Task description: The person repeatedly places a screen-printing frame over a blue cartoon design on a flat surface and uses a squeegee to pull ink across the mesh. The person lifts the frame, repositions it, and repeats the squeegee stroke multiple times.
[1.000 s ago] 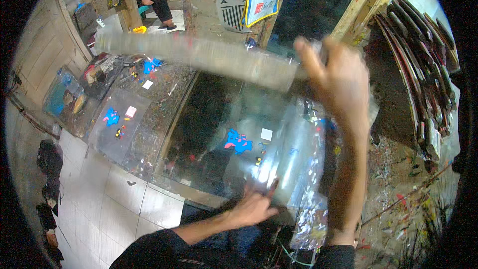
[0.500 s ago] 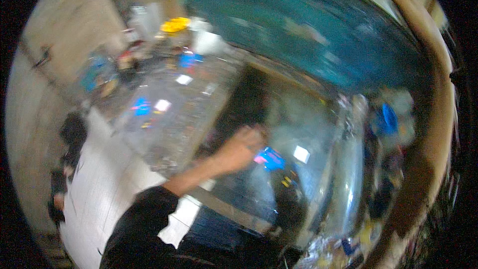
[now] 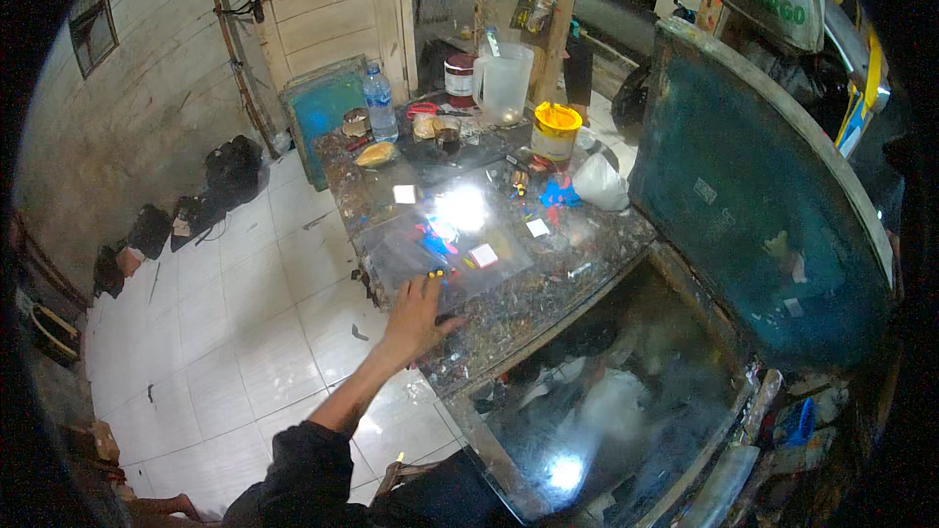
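My left hand [image 3: 415, 321] reaches over the near edge of the stone-topped table, fingers stretched forward and thumb apart. Its fingertips rest at the near edge of a clear plastic sheet [image 3: 391, 254] printed with blue, yellow and white shapes. Glare hides part of that print. Farther back on the table lie more printed shapes, including a blue one [image 3: 559, 193] and a white square [image 3: 538, 227]. Just right of the hand is a framed glass panel [image 3: 626, 411], with a dark green mesh screen [image 3: 743, 205] standing tilted up behind it. My right hand is out of view.
Along the table's back stand a water bottle [image 3: 380, 103], a cloudy plastic jug [image 3: 504, 83], a yellow-topped tub [image 3: 556, 132] and a white bag [image 3: 601, 183]. Black bags [image 3: 233, 168] line the wall at left. Rolled plastic and a blue item [image 3: 804, 420] sit at lower right.
The view has swung left and sharpened. My left hand has moved from the glass to the table sheet. The blue-and-white print has gone from the glass. My right arm has left view.
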Demonstrator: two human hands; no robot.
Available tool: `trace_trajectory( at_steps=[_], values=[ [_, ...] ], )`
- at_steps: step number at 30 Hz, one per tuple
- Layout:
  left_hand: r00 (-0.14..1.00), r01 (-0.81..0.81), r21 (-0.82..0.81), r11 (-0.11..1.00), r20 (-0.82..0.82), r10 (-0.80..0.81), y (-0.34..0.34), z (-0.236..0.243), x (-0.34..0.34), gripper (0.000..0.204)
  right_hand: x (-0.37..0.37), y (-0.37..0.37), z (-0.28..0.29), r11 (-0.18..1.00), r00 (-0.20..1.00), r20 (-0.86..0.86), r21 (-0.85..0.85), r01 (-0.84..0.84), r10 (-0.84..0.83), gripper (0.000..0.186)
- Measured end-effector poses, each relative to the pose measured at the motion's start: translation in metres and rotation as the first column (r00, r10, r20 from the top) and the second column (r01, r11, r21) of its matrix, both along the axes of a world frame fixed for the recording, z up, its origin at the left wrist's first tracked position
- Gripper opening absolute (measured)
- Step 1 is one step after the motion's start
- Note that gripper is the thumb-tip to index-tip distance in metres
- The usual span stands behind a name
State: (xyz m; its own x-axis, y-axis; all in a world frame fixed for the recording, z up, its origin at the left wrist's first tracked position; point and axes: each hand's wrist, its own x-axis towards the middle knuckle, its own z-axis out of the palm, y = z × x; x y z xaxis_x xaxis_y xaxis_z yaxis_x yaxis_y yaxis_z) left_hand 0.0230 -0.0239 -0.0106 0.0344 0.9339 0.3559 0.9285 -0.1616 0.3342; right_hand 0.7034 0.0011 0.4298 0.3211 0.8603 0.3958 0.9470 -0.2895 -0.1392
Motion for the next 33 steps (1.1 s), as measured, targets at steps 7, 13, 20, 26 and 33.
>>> trace_trajectory(
  at_steps=[7,13,20,26,33],
  values=[
    [0.816,0.122,-0.349,0.929,-0.497,-0.294,0.027,-0.002,-0.018,0.044,0.008,-0.004,-0.016,0.995,0.996,-0.014,0.039,-0.088,0.089,0.039],
    [0.917,0.333,-0.397,0.855,0.347,-0.196,0.089,0.04,-0.065,0.027,0.005,-0.009,-0.024,0.994,0.991,0.072,0.006,-0.111,0.111,0.045],
    [0.722,0.691,-0.328,0.644,0.274,-0.635,0.075,0.072,0.049,0.038,-0.027,-0.017,-0.022,0.973,0.889,0.397,-0.042,-0.229,0.226,0.035],
    [0.747,0.502,-0.528,0.685,-0.134,-0.651,-0.004,0.009,0.111,0.032,-0.029,-0.004,-0.015,0.959,0.784,0.552,-0.187,-0.214,0.283,0.039],
    [0.886,0.358,-0.688,0.631,0.037,-0.462,0.052,0.155,0.099,0.038,-0.019,0.016,-0.024,0.962,0.845,0.479,0.008,-0.273,0.236,0.037]
  ],
)
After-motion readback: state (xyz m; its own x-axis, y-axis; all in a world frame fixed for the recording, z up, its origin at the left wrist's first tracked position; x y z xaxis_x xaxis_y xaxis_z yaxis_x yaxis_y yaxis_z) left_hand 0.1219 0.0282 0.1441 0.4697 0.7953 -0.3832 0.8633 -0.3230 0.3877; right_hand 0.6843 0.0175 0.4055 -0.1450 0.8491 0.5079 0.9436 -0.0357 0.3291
